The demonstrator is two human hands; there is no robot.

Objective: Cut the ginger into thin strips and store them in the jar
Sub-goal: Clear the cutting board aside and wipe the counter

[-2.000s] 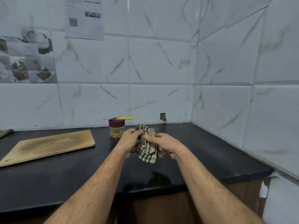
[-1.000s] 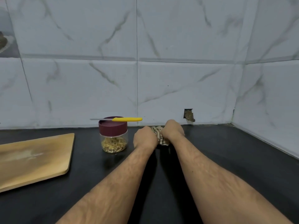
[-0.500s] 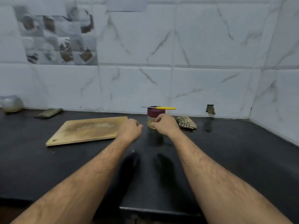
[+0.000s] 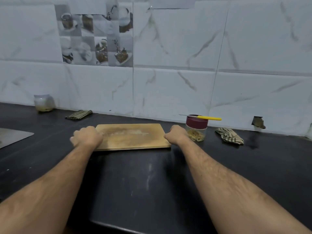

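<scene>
The jar (image 4: 196,128) stood on the black counter (image 4: 152,179) just right of the wooden cutting board (image 4: 133,136), clear-walled, pale ginger strips (image 4: 196,136) at its bottom, maroon lid (image 4: 196,121) on. A yellow-handled knife (image 4: 202,117) lay across the lid. The left hand (image 4: 87,136) and right hand (image 4: 175,134) sat at the board's two ends, fingers curled; whether they gripped its edges could not be told. No legible writing showed.

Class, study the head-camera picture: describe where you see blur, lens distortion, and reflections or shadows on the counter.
Head view: the left hand is motion-blurred at its outer edge; the wide lens bows the white marble-patterned wall tiles and their seams; the glossy black countertop shows faint pale sheen streaks and soft dark shadows beneath both forearms; the clear jar with the maroon lid stays fairly sharp.
</scene>
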